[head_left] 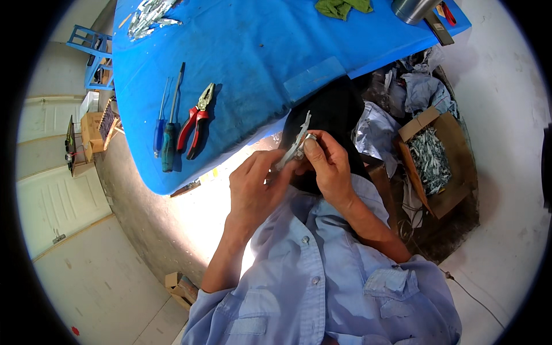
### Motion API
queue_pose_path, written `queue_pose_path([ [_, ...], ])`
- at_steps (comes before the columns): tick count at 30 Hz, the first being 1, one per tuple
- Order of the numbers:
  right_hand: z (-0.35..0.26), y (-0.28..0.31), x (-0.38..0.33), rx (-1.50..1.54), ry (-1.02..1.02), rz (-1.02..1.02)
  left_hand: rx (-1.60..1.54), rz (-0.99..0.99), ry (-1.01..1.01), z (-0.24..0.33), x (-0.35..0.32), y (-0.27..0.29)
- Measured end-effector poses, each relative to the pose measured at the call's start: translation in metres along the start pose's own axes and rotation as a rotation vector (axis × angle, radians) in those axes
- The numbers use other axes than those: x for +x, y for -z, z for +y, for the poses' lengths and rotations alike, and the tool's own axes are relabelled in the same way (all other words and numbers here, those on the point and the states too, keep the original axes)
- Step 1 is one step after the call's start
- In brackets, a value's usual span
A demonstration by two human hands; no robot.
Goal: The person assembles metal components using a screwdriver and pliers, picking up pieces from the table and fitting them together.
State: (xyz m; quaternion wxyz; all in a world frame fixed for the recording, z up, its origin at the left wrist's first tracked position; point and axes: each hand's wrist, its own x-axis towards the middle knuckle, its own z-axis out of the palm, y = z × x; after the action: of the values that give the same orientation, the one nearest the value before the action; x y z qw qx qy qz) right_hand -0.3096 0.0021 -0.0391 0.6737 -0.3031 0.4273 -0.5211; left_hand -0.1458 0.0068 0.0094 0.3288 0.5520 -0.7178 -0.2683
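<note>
Over my lap, just off the near edge of the table, both hands meet on a thin, jagged, silvery metal strip [301, 138]. My left hand [252, 183] is closed round its lower end. My right hand [330, 168] pinches it between thumb and fingers near the middle, while the upper end sticks out free and tilts up to the right. My fingers cover part of the strip, so its exact kind is unclear. Ahead and to the left lie red-and-black combination pliers [197, 121], a screwdriver with a green handle [168, 141] and a slimmer one with a blue handle [159, 135].
The table has a blue cover [241, 63]. On it are a heap of silvery strips [149, 18], a green cloth [343, 7] and a metal cup [411, 8]. To my right stand an open cardboard box [460, 172] of similar strips [430, 164] and crumpled plastic bags [376, 135].
</note>
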Motion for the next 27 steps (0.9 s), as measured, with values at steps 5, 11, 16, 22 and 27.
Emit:
queue_pose_path([
  [5,0.005,-0.006,-0.004,-0.081,0.036,-0.081,0.011,0.006,-0.026,-0.001,-0.004,0.0],
  [11,0.008,-0.017,-0.005,0.058,0.077,-0.045,0.068,0.056,-0.065,0.0,-0.007,-0.005],
  [16,0.0,-0.023,-0.009,0.263,-0.037,-0.017,0.233,0.1,-0.244,0.011,-0.007,-0.008],
  [22,0.001,-0.017,-0.007,-0.005,0.09,-0.041,0.154,0.088,-0.085,0.016,-0.001,0.002],
  [27,-0.006,-0.019,-0.011,0.08,-0.015,-0.06,-0.043,0.065,0.035,0.013,0.009,0.012],
])
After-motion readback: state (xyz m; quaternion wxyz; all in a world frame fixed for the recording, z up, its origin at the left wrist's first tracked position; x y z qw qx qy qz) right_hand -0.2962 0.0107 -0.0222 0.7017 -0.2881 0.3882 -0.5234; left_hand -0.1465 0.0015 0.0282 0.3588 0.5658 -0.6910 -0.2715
